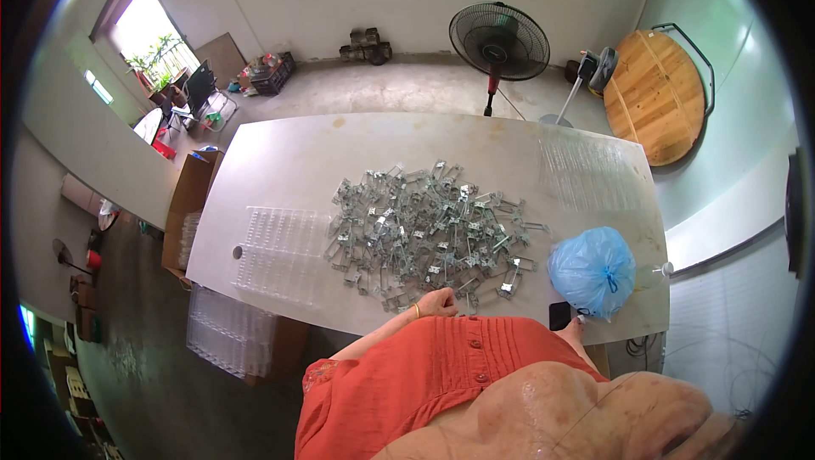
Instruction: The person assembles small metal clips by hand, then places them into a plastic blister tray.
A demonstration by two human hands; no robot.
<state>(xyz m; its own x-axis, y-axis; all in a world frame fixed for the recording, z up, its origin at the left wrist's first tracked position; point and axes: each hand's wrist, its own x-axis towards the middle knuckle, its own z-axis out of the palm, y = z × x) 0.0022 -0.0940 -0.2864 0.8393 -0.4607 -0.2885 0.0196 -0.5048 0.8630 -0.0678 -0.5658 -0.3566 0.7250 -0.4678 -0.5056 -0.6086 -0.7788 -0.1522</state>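
Note:
A large heap of small metal clip-like brackets [433, 231] covers the middle of the white table. At the heap's near edge is my left hand [436, 302], its fingers curled in; whatever they may hold is hidden. A thin yellow bracelet circles that wrist. My right hand [579, 324] is at the table's near edge, beside a dark phone-like rectangle [559, 316] and just below a tied blue plastic bag [592, 272]. Only part of the right hand shows, and its fingers are too small to make out.
On the table [280, 154], clear plastic trays [282, 248] lie at left and more clear sheets [590, 171] at far right. Stacked clear trays [227, 333] and a cardboard box [188, 205] stand beside the left edge. A black fan [499, 42] stands beyond the table.

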